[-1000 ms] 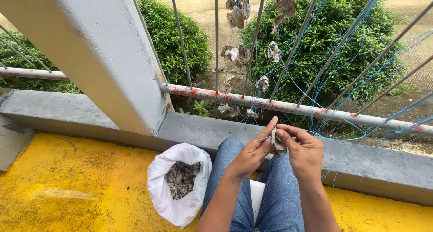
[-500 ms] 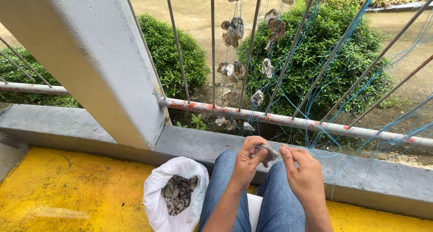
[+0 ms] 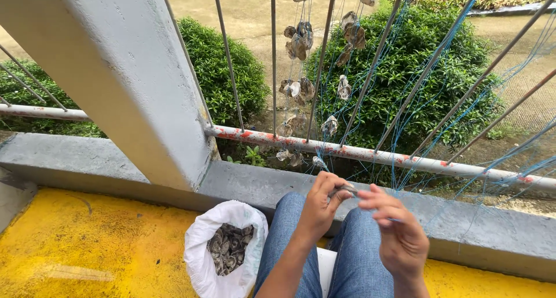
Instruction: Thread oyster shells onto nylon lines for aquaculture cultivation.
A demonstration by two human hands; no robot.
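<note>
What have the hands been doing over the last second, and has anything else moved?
The left hand and right hand dropped from near the rail to just above the knees, and drew slightly apart. The left hand kept hold of the shell; the right hand now pinches blue line beside it. The white sack of shells and the hanging shell strings stayed put.

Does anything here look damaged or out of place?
The lower rail is worn: its pale paint has flaked off in reddish patches. The shells on blue strings hang in uneven clusters, some tilted. The sack stands open, nothing spilled.
</note>
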